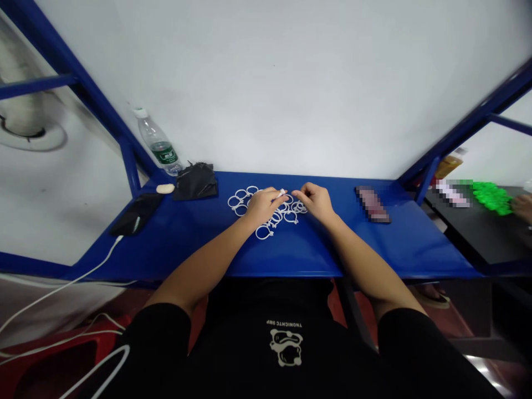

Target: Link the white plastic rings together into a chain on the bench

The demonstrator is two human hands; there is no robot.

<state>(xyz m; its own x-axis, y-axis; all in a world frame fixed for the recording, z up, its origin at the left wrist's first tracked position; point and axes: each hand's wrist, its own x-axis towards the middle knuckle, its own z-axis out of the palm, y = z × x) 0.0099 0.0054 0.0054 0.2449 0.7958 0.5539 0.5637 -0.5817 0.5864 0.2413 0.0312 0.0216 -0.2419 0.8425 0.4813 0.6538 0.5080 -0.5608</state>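
My left hand (pixel 261 206) is closed, with a small white piece (pixel 281 193) pinched between thumb and fingers. It looks like the knobbed end of a white plastic ring, though the rest is hidden by the hand. Just to the right, my right hand (pixel 316 199) has its thumb and fingertips curled together; whether anything is in them is too small to tell. A gap separates the two hands. Under and around them lie several thin white rings with small knobbed ends, among them a loose ring (pixel 257 236) nearest me and another ring (pixel 233 206) at the left.
On the blue table (pixel 187 244) a black phone (pixel 137 215) with a white cable lies left, near a black pouch (pixel 195 183), a pale oval object (pixel 165 188) and a water bottle (pixel 160 144). A blurred phone (pixel 373 204) lies right. Green items (pixel 492 198) and another person's hand (pixel 522 207) show beyond.
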